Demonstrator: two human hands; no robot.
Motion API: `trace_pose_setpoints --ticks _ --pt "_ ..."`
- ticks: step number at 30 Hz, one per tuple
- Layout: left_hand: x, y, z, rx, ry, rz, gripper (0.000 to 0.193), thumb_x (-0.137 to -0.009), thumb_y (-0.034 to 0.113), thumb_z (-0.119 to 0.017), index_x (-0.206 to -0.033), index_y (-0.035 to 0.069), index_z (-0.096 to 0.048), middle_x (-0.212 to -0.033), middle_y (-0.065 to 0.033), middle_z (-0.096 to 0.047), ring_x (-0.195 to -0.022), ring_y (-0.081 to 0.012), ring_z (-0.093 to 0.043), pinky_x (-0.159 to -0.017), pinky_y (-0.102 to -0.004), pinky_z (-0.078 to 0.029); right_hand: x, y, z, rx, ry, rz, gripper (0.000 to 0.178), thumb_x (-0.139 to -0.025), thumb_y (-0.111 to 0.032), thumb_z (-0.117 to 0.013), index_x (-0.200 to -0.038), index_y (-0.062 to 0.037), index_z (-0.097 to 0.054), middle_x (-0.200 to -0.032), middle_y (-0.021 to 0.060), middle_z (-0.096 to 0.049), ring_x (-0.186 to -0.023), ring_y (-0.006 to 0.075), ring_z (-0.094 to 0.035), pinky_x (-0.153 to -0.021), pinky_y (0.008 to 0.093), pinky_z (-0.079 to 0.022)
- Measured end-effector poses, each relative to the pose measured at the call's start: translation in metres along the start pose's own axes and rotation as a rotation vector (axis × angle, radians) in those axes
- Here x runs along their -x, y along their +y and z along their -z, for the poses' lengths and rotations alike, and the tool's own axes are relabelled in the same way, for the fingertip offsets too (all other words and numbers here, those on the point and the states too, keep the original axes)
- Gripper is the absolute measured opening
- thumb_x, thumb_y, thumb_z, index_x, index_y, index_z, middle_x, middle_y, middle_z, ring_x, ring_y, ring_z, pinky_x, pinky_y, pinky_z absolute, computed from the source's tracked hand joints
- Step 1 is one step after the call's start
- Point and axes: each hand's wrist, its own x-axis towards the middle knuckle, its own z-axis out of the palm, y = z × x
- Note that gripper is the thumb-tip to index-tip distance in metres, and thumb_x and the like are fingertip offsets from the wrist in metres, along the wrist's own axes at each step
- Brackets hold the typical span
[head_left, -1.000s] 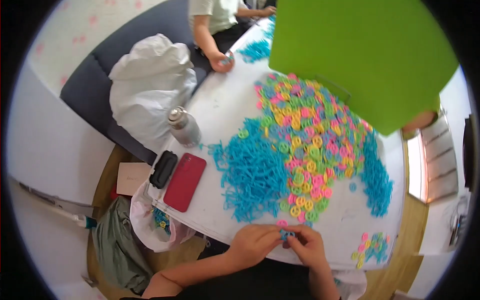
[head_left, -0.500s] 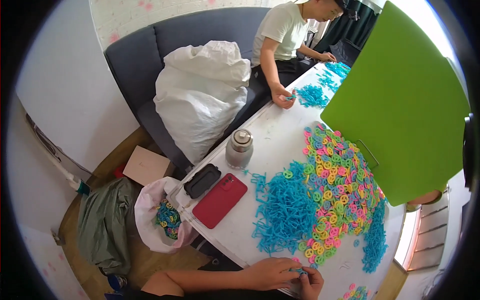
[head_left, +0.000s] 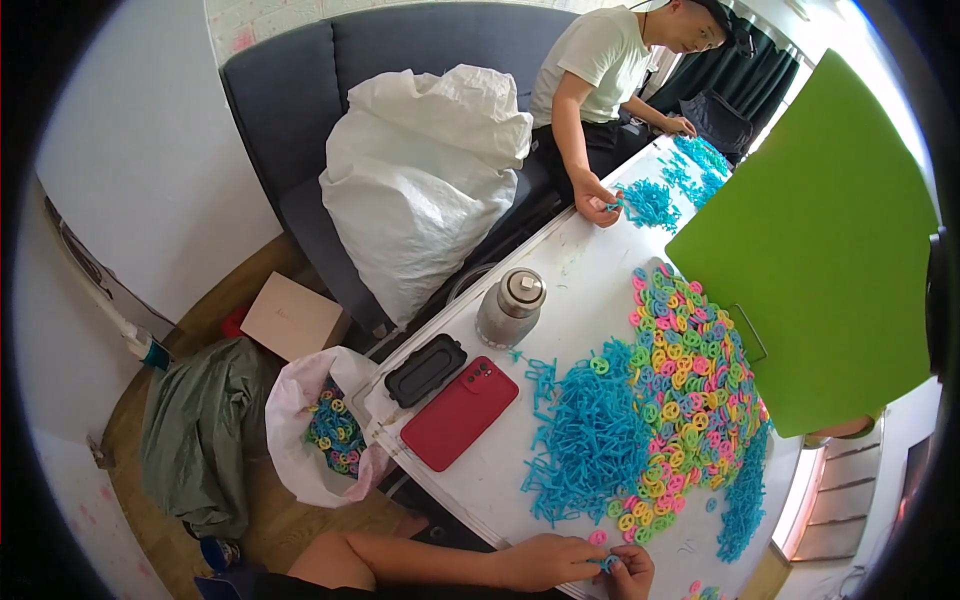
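My left hand and my right hand meet at the table's near edge, fingertips pinched together. Between them is a small blue plastic piece, partly covered by the fingers; its right end looks ring-shaped. Just beyond my hands lies a heap of thin blue forked plastic pieces. Against its right side spreads a pile of small spoked rings in pink, yellow, green and blue. One pink ring rests alone close to my fingers.
On the white table are a red phone, a black case and a metal flask. A green board stands at the right. A co-worker handles blue pieces at the far end. An open bag of rings sits at left.
The view has shifted, so the table things appear slightly lower and to the right. My hands stay together at the small blue piece, which now shows more plainly.
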Motion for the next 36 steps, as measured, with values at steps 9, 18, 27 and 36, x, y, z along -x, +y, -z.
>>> trace_pose_setpoints --ticks 9,18,27,36 --pt "-0.001 0.005 0.004 0.053 0.058 0.078 0.021 -0.096 0.017 -0.053 -0.108 0.003 -0.062 -0.108 -0.0113 -0.067 -0.093 -0.0315 -0.067 -0.079 -0.0414 -0.054 0.0 -0.006 -0.001 0.049 0.009 -0.011 0.022 -0.093 -0.014 -0.069 -0.109 -0.001 -0.062 -0.088 0.0058 -0.065 -0.067 0.0136 -0.062 -0.063 0.0285 -0.054" --pt "0.002 0.008 0.005 0.05 0.102 0.004 0.029 -0.098 0.018 -0.055 -0.12 -0.001 -0.061 -0.121 -0.0137 -0.066 -0.103 -0.0311 -0.067 -0.084 -0.039 -0.056 0.002 -0.009 0.001 -0.031 -0.033 -0.031 0.017 -0.094 -0.014 -0.068 -0.104 -0.001 -0.062 -0.087 0.0061 -0.065 -0.07 0.0144 -0.062 -0.064 0.0292 -0.054" --pt "0.003 -0.005 -0.006 0.033 0.027 0.025 0.032 -0.096 0.014 -0.055 -0.126 0.003 -0.062 -0.129 -0.0137 -0.063 -0.111 -0.0297 -0.065 -0.089 -0.0371 -0.055 -0.007 0.013 0.017 -0.08 -0.042 0.046 0.022 -0.094 -0.016 -0.067 -0.104 0.0029 -0.06 -0.082 0.0123 -0.067 -0.064 0.0193 -0.066 -0.055 0.031 -0.056" --pt "0.007 -0.009 -0.01 0.003 0.003 0.045 0.032 -0.096 0.014 -0.055 -0.127 0.006 -0.062 -0.131 -0.0108 -0.063 -0.109 -0.027 -0.066 -0.087 -0.0364 -0.056 -0.002 0.0 0.006 -0.058 -0.04 -0.056 0.016 -0.096 -0.013 -0.066 -0.106 -0.0022 -0.061 -0.089 0.0073 -0.065 -0.068 0.0156 -0.063 -0.06 0.0304 -0.054"
